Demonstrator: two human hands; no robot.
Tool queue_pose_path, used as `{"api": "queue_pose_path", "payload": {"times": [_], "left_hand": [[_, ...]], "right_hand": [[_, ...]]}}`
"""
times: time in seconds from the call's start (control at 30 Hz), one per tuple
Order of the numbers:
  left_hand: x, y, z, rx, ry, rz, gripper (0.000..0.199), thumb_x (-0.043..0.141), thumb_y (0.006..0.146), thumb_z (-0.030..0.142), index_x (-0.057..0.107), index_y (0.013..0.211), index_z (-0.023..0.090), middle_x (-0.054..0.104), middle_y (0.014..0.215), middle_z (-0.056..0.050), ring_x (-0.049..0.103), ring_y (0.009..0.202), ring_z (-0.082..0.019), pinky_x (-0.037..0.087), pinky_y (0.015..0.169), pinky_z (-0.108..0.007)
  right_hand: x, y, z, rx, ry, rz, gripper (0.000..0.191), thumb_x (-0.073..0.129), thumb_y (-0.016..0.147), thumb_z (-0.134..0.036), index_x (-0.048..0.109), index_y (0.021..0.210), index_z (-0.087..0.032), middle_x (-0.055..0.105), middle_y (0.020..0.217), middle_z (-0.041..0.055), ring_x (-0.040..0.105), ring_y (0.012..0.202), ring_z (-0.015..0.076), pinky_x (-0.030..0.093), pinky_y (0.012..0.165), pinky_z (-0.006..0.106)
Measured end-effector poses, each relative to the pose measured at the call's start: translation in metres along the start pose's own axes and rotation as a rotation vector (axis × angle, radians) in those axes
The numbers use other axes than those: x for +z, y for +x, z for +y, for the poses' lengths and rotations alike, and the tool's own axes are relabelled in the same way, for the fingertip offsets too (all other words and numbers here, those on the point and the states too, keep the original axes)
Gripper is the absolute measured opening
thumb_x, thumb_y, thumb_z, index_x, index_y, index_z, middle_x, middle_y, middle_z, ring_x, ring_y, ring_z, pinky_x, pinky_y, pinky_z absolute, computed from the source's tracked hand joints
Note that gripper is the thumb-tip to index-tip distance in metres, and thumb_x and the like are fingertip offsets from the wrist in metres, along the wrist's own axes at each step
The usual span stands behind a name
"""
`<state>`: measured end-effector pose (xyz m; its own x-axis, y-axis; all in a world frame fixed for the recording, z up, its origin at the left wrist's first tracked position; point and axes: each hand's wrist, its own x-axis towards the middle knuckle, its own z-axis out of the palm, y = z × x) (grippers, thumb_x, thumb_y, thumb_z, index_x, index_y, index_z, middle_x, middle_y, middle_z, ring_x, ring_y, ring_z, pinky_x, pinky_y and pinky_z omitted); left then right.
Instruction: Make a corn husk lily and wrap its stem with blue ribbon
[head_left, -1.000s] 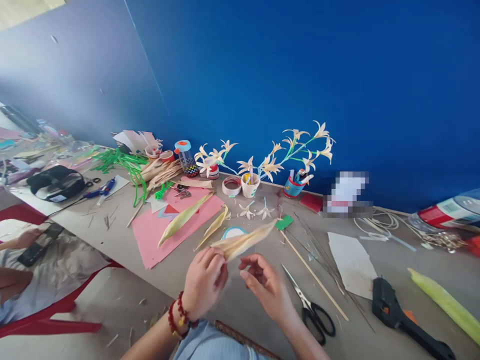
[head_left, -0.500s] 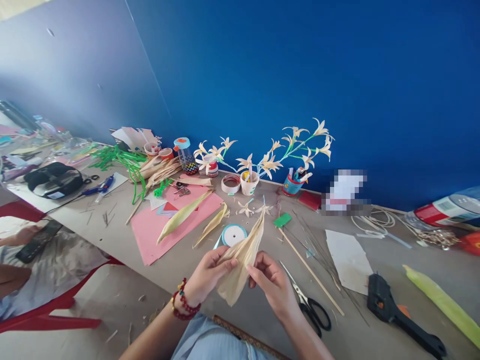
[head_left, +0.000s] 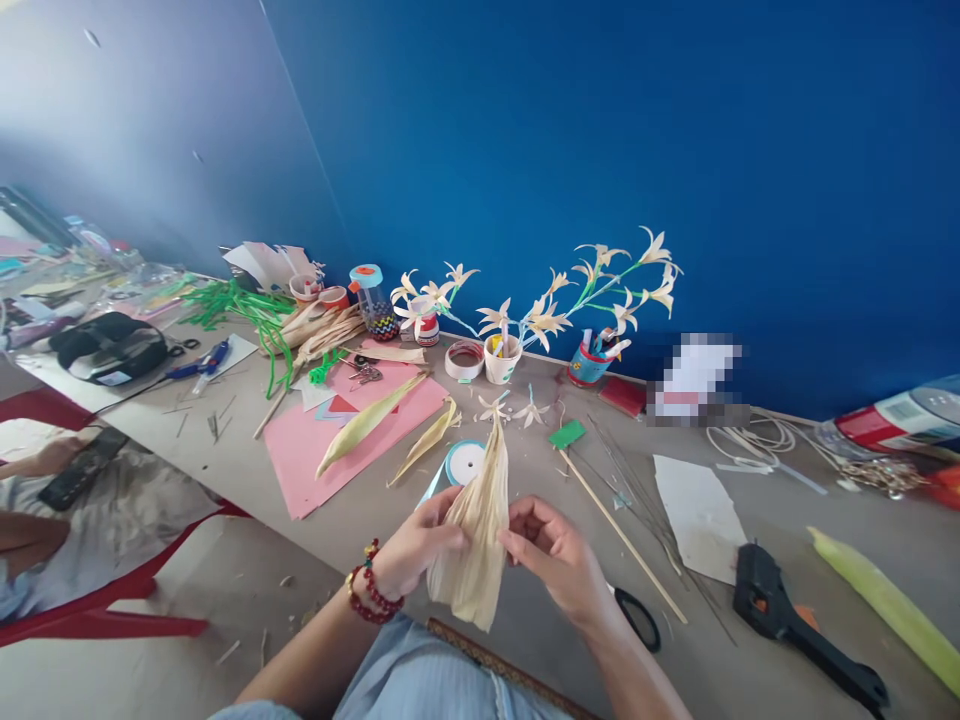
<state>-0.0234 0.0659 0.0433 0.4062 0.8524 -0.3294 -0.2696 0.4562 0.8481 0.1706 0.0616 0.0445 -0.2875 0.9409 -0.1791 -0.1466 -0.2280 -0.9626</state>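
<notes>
A dried corn husk, pale and lightly creased, hangs spread between my two hands with its narrow tip pointing away from me. My left hand grips its left edge between thumb and fingers. At the opposite edge, my right hand pinches the husk with thumb and forefinger. Just behind the husk lies a spool of light blue ribbon, partly covered. Two small husk flowers rest beyond the tip. Scissors lie beside my right forearm, which hides most of them.
Pink paper with a corn husk lies left. Husk flowers stand in a white cup by the blue wall. Right are a wooden stick, wires, a black glue gun and a green husk. Another person's hand is far left.
The husk has turned more upright and is spread wider, its tip shifting left. My right hand has moved slightly right and now covers more of the scissors.
</notes>
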Motion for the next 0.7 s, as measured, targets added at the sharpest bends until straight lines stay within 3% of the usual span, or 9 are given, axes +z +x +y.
{"api": "queue_pose_path", "payload": {"times": [0.13,0.27,0.7], "left_hand": [[0.014,0.004,-0.003,0.058,0.026,0.043,0.035,0.079,0.070,0.031,0.066,0.098,0.015,0.062,0.079,0.000,0.055,0.070,-0.013,0.045,0.067,-0.023],[0.015,0.007,0.000,0.098,0.163,0.056,0.033,0.078,0.072,0.043,0.065,0.083,0.014,0.057,0.071,0.001,0.050,0.066,-0.012,0.041,0.063,-0.022],[0.007,0.006,-0.011,0.114,0.218,0.065,0.027,0.072,0.080,0.040,0.064,0.089,0.017,0.056,0.072,0.002,0.051,0.066,-0.012,0.042,0.062,-0.021]], "right_hand": [[0.002,-0.001,0.002,-0.004,-0.074,-0.018,0.030,0.074,0.078,-0.045,0.060,0.074,-0.019,0.052,0.062,-0.0047,0.048,0.058,0.0118,0.042,0.057,0.023],[0.000,-0.002,0.003,0.001,-0.128,0.028,0.027,0.072,0.078,-0.044,0.062,0.075,-0.019,0.054,0.062,-0.0037,0.048,0.059,0.0124,0.042,0.058,0.024],[0.004,0.001,0.001,0.091,-0.122,-0.004,0.020,0.072,0.072,-0.033,0.059,0.065,-0.019,0.049,0.057,-0.0060,0.046,0.054,0.0111,0.040,0.053,0.024]]}}
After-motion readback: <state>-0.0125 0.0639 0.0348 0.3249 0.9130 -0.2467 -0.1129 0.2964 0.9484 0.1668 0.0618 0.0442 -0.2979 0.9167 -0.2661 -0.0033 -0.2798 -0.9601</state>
